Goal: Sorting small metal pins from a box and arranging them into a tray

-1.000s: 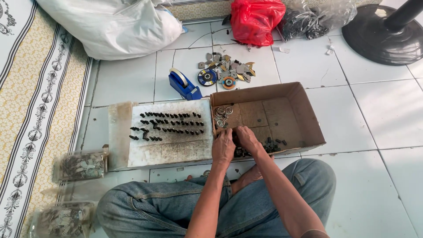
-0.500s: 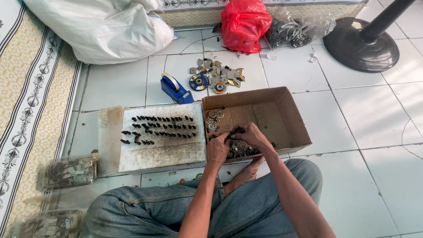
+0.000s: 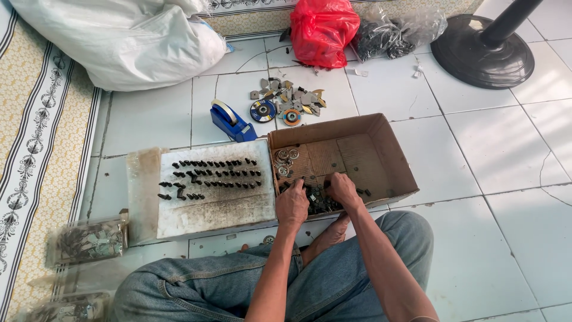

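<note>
Head view: seated on the tiled floor, I work both hands in the cardboard box (image 3: 381, 140). My left hand (image 3: 292, 206) and right hand (image 3: 344, 189) curl into its near corner, fingers closed over small dark metal pieces (image 3: 319, 200) (stiff, light, probably oily); best pinched singly. Heaped, they share no common axis.

We sit on a white tiled floor (image 3: 506, 149). On it lie an open cardboard box (image 3: 381, 146), a white board (image 3: 220, 206), a blue tape dispenser (image 3: 231, 123), scattered metal pieces (image 3: 292, 101), a red bag (image 3: 325, 27), a white sack (image 3: 131, 42), a fan base (image 3: 482, 53), and clear packets (image 3: 89, 238) of perhaps hardware.
</note>
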